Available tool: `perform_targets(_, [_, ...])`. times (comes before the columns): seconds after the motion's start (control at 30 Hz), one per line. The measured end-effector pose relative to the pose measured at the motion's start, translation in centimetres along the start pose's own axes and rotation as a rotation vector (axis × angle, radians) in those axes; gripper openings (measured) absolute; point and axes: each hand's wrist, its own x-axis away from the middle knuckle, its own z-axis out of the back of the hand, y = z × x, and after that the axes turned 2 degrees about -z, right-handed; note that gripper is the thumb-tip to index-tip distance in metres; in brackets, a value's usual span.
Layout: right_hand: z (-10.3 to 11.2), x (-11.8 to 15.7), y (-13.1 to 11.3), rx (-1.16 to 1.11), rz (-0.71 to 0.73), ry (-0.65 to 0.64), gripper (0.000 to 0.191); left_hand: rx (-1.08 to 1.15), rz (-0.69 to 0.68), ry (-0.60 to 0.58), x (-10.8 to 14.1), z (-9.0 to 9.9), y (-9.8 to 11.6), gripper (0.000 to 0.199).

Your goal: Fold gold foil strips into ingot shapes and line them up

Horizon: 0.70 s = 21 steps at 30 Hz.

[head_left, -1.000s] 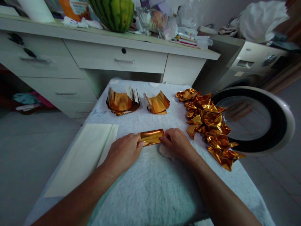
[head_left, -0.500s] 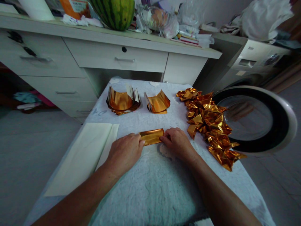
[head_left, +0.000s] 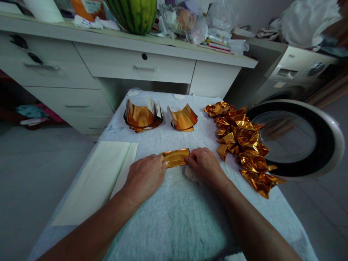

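Note:
A folded strip of gold foil paper (head_left: pixel 176 158) lies low over the cloth-covered table, stretched between my two hands. My left hand (head_left: pixel 148 172) grips its left end, thumb on top and fingers curled. At the other end, my right hand (head_left: pixel 205 163) pinches the strip between thumb and fingers. Beyond it stand two stacks of curved gold foil sheets, a thicker left stack (head_left: pixel 140 116) and a thinner right stack (head_left: pixel 184 117). To the right, several folded gold foil pieces (head_left: pixel 239 134) lie heaped in a row along the table edge.
Pale paper sheets (head_left: pixel 92 181) lie on the table's left side. A white desk (head_left: pixel 163 69) with drawers stands behind, bearing a watermelon (head_left: pixel 133 16) and plastic bags. At right, an open round washing machine door (head_left: pixel 333 141) reaches beside the table edge.
Both hands keep their hold on the gold foil strip and have hardly moved. The whole view has shifted very slightly.

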Motion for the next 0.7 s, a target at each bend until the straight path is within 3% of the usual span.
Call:
perform_targets(0.53, [-0.04, 0.0, -0.01, 0.003, -0.01, 0.012, 0.022, -0.001, 0.005, 0.013, -0.07, -0.29, -0.12, 0.027])
perform_targets(0.7, [-0.07, 0.02, 0.07, -0.008, -0.017, 0.027, 0.023, 0.023, 0.011, 0.036, 0.02, -0.35, -0.3, 0.017])
